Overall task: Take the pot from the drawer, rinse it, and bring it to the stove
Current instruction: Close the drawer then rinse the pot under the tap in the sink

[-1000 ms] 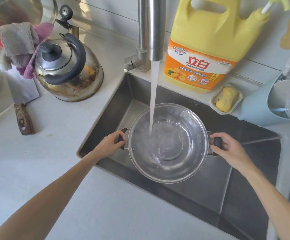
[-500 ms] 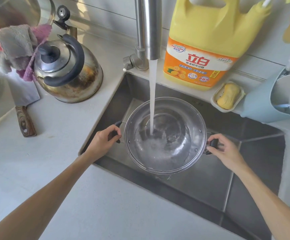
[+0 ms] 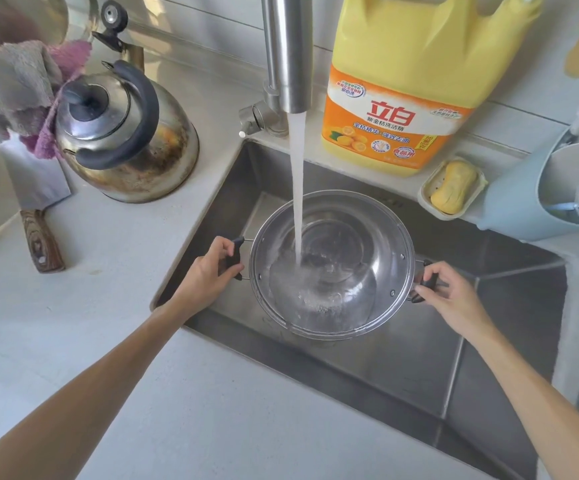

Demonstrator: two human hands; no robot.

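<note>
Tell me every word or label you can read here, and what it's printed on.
"立白": large red characters on the orange label of the yellow detergent jug behind the sink.
Smaller lines and round badges on that label: too blurred to read with confidence.
Kettle, pot, soap dish: no text visible.

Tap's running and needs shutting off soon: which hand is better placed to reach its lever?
Probably the left hand: the faucet lever sits on that side of the round steel pot; the right hand would cross it.
</note>
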